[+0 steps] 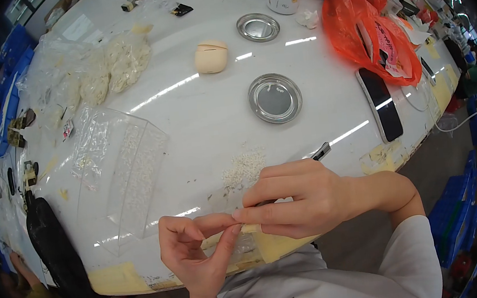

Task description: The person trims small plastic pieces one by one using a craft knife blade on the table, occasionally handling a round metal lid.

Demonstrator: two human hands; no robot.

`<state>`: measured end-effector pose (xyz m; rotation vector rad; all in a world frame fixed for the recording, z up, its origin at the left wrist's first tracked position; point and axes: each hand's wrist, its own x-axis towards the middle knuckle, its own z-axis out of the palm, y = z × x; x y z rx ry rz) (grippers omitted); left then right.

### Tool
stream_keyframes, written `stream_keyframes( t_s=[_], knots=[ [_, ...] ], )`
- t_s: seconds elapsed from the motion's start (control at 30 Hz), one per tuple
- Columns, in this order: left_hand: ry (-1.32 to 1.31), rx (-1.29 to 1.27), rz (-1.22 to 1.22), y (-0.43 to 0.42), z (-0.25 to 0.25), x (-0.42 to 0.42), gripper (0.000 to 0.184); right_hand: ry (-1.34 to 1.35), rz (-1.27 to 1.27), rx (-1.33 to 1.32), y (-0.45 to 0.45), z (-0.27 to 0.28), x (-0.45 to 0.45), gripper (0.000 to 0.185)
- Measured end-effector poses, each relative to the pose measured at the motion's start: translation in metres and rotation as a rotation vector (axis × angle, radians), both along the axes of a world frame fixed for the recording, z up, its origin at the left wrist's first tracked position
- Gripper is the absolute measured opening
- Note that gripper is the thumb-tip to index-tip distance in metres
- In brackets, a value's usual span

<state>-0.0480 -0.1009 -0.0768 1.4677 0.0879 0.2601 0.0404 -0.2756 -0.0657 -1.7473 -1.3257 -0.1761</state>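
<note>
Near the table's front edge my left hand (194, 252) is closed in a pinch, its thumb and index fingertips touching the fingertips of my right hand (296, 198). My right hand is closed too, its fingers bent together from the right. What lies between the fingertips is too small to make out. Just beyond the hands a pile of small white pieces (243, 169) is spread on the white table (189, 125). A cutter knife (321, 152) lies beside my right hand, partly hidden by it. Yellow tape (280, 245) shows on the edge below the hands.
Two round metal dishes (275, 98) and a beige case (211, 57) lie farther back. A clear plastic tray (119, 179) and plastic bags (91, 71) are at left, beside a black pouch (57, 249). A phone (380, 105) and red bags (366, 36) are at right.
</note>
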Motion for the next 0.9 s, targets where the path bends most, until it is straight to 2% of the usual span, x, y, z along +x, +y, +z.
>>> stream_keyframes(
  t_s=[0.53, 0.9],
  knots=[
    [0.034, 0.007, 0.016, 0.002, 0.000, -0.006, 0.042, 0.065, -0.054, -0.098, -0.002, 0.002, -0.006, 0.035],
    [0.053, 0.043, 0.026, 0.004, 0.001, -0.001, 0.040, 0.006, -0.128, -0.231, -0.002, 0.000, 0.003, 0.033]
  ],
)
